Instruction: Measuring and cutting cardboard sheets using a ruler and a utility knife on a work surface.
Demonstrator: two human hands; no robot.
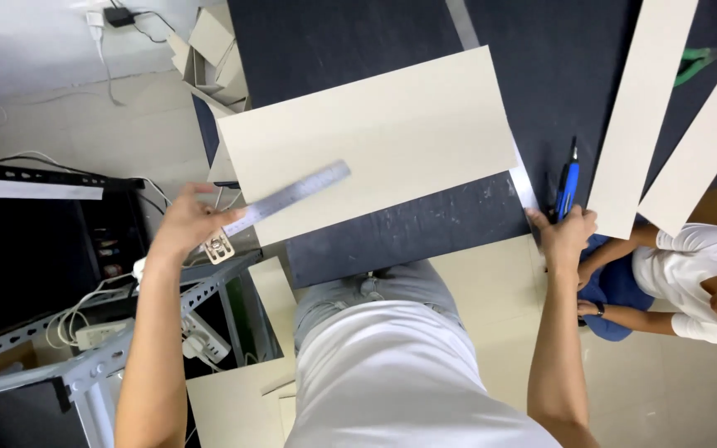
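Left hand [178, 226] pinches flat steel ruler [285, 199] over smooth cardboard [367, 141].

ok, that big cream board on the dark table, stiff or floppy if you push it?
The cream board lies dead flat with crisp straight edges, so probably stiff. It looks thin, so likely light. It overhangs the dark table at the left, so a push may slide it off.

A cream board [367, 137] is lying on the dark navy desk [350, 41], with a silver steel ruler [288, 197] crossing it. A blue-and-black knife [567, 184] is showing beside 2 cream strips [639, 116].
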